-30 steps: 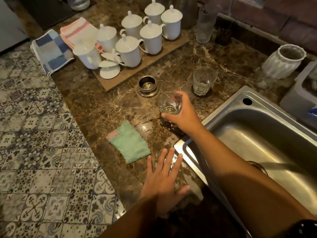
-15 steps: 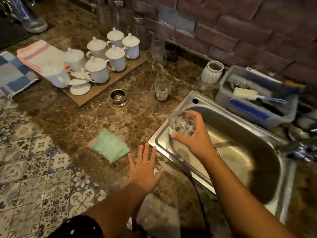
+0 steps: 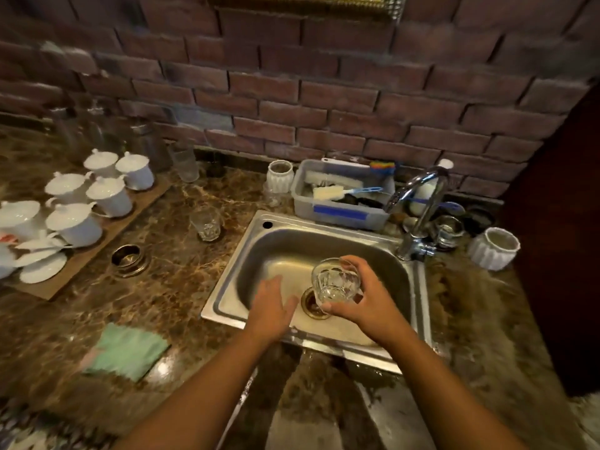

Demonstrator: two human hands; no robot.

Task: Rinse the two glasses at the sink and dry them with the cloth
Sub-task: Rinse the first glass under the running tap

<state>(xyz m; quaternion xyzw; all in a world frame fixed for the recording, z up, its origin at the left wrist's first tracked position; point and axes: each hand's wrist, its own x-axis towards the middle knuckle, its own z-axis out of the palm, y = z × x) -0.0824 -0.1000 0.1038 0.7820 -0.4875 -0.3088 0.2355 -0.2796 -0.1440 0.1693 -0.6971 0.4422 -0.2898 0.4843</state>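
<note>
Fingers (image 3: 351,260), R hand (image 3: 368,305), grip 1 glass (image 3: 334,285); 2nd glass (image 3: 206,224) on counter (image 3: 168,287).

Both bare forearms reach forward over the front rim of the sink (image 3: 292,248), well apart at the elbows and closer at the wrists. The left hand (image 3: 272,306) hovers palm down above the left part of the basin, fingers loosely straight and holding nothing. The right hand (image 3: 367,303), above the middle of the basin, grips a glass (image 3: 336,284), thumb on its near side and fingers curled round the far side.
</note>
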